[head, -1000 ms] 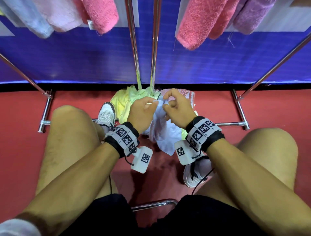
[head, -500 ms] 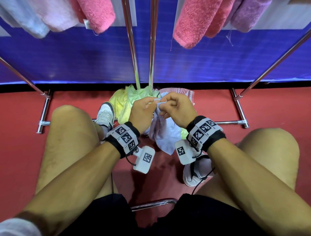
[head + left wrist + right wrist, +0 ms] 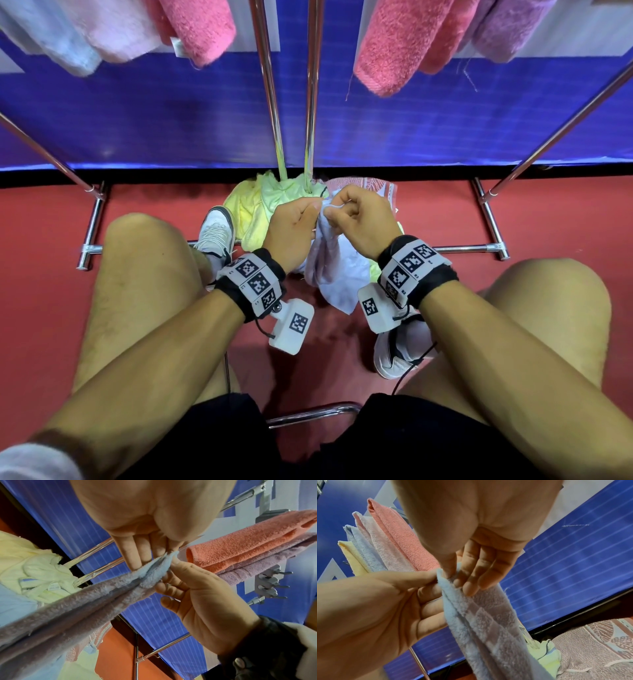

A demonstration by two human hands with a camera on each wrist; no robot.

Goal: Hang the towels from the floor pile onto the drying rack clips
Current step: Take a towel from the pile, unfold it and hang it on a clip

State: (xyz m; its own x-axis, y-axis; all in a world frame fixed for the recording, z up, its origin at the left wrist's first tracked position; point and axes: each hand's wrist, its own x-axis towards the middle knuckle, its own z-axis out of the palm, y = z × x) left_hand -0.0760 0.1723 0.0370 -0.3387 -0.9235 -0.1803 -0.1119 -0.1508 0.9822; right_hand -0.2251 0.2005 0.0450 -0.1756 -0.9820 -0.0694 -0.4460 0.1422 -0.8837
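Pinching one pale towel (image 3: 337,270) with both hands, left hand (image 3: 291,233) and right hand (image 3: 359,222).
Several towels hang on the rack (image 3: 270,85); the floor pile (image 3: 260,209) remains.

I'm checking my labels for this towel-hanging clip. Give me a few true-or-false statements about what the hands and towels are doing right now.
1. Both hands pinch one pale blue terry towel. True: left hand and right hand hold its top edge.
2. The pale blue towel is already clipped on the chrome drying rack. False: it is only in the hands.
3. A yellow-green towel lies on the red floor. True.
4. No towels hang above. False: a coral-pink towel and others hang there.
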